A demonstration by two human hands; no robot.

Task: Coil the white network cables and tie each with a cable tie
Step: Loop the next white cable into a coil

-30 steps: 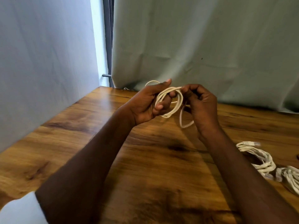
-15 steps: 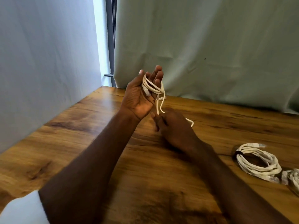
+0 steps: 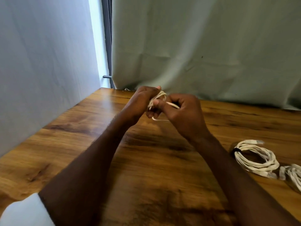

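Above the far part of the wooden table (image 3: pixel 81 141), my left hand (image 3: pixel 143 100) grips a small coil of white network cable (image 3: pixel 160 95), its loops wound round my fingers. My right hand (image 3: pixel 184 111) is close beside it, fingers curled, pinching a loose strand of the same cable. A short loop of cable hangs below both hands. Most of the coil is hidden by my fingers.
A coiled white cable with a black tie (image 3: pixel 255 159) lies on the table at the right. Another white cable bundle (image 3: pixel 293 175) sits at the right edge. A grey-green curtain (image 3: pixel 203 54) hangs behind the table and a pale wall (image 3: pixel 40 62) stands on the left.
My right hand rose from near the table to the coil and took hold of the strand. My left hand turned over and lowered, closing round the coil.
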